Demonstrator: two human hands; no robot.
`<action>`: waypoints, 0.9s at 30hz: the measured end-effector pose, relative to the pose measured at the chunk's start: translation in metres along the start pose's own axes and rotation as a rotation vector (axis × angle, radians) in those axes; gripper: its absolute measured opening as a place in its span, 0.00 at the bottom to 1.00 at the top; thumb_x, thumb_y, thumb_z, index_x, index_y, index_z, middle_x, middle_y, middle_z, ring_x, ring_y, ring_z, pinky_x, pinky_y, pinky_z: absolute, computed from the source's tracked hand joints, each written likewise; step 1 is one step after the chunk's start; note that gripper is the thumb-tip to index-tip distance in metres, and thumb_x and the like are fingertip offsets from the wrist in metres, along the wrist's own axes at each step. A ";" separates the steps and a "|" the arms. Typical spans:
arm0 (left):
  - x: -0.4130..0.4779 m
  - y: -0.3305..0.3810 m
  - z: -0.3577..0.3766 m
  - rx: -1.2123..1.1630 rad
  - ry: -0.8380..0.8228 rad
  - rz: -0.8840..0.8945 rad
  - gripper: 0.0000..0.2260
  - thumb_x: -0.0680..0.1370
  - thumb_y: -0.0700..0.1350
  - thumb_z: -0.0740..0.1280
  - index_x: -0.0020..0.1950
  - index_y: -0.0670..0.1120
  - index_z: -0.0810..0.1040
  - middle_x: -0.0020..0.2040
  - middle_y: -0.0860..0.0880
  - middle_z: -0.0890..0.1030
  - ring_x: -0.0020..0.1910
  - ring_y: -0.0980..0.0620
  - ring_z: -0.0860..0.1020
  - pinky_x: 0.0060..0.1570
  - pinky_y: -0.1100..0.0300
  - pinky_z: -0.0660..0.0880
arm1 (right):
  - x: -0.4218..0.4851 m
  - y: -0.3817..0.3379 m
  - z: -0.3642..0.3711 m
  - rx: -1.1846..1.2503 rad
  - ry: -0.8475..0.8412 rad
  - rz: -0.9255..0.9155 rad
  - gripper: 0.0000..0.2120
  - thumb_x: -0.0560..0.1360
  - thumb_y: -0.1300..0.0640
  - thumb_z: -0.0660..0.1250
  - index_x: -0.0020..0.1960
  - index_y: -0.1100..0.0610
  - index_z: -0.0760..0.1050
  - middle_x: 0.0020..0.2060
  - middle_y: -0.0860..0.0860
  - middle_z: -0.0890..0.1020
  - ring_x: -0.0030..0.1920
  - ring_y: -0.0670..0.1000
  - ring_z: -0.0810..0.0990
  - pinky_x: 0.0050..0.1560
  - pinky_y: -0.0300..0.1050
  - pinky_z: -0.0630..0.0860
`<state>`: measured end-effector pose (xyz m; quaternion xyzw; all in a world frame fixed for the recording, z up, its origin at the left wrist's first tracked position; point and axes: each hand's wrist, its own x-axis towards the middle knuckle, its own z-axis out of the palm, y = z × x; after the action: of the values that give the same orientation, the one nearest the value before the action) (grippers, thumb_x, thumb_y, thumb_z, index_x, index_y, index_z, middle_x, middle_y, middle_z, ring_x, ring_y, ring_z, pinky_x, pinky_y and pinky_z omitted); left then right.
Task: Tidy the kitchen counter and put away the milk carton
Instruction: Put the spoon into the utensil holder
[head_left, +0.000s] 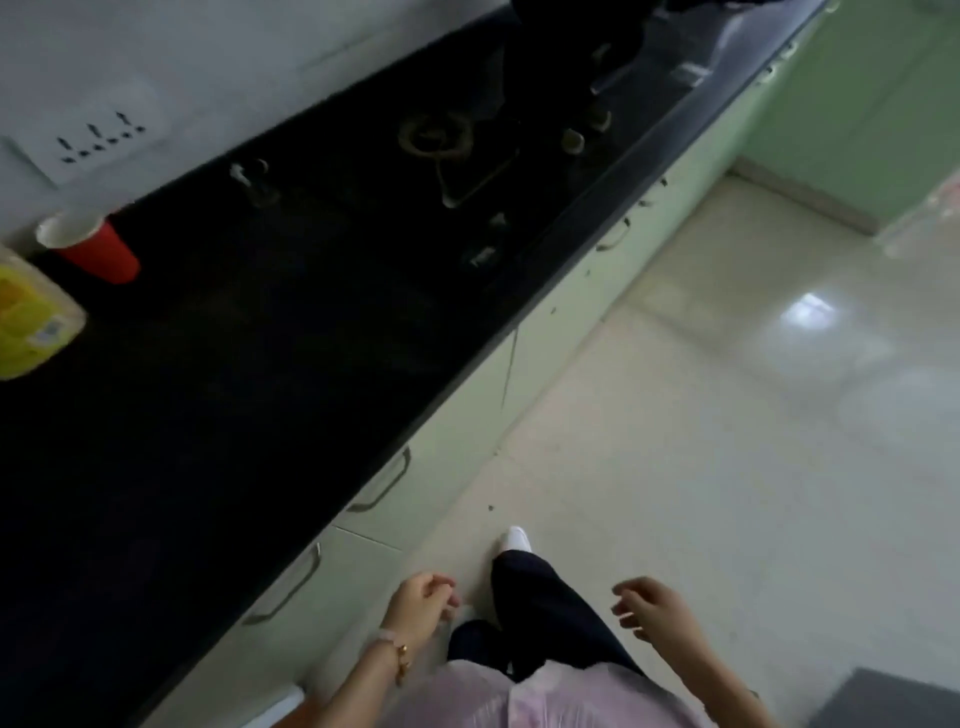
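Tidying looks unfinished: a red paper cup (96, 249) and a yellow printed pack (31, 317), possibly the milk carton, sit at the frame's left edge on the long black bench (260, 364). At bottom centre, the left hand (423, 605) and right hand (652, 605) hang beside the bench, each grip loosely curled and empty.

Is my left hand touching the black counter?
Apart. The head view shows the left hand in front of the cabinet doors, clear of the counter edge.
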<state>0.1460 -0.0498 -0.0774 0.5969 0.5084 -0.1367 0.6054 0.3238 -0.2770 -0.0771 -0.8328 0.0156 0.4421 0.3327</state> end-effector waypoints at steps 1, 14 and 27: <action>0.002 -0.001 0.009 -0.010 -0.021 -0.054 0.08 0.77 0.37 0.59 0.42 0.45 0.76 0.34 0.49 0.79 0.27 0.55 0.75 0.27 0.65 0.67 | -0.004 0.024 -0.008 0.023 0.018 0.064 0.10 0.76 0.66 0.58 0.43 0.59 0.77 0.34 0.56 0.81 0.33 0.53 0.77 0.33 0.40 0.69; 0.087 0.102 0.130 0.293 -0.141 -0.100 0.09 0.77 0.37 0.55 0.41 0.47 0.72 0.33 0.49 0.77 0.28 0.54 0.72 0.26 0.64 0.64 | 0.037 0.116 -0.107 0.032 0.061 0.350 0.08 0.74 0.64 0.61 0.46 0.58 0.79 0.35 0.48 0.80 0.42 0.51 0.80 0.43 0.42 0.72; 0.169 0.190 0.184 0.431 -0.014 -0.160 0.14 0.76 0.32 0.60 0.33 0.44 0.74 0.31 0.44 0.76 0.25 0.53 0.72 0.22 0.69 0.68 | 0.182 -0.006 -0.309 0.324 0.174 0.140 0.10 0.76 0.62 0.56 0.49 0.58 0.76 0.40 0.54 0.81 0.39 0.51 0.78 0.39 0.41 0.72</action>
<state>0.4516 -0.0864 -0.1405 0.6694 0.5088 -0.2939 0.4546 0.6604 -0.3995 -0.0900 -0.8003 0.1729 0.3822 0.4284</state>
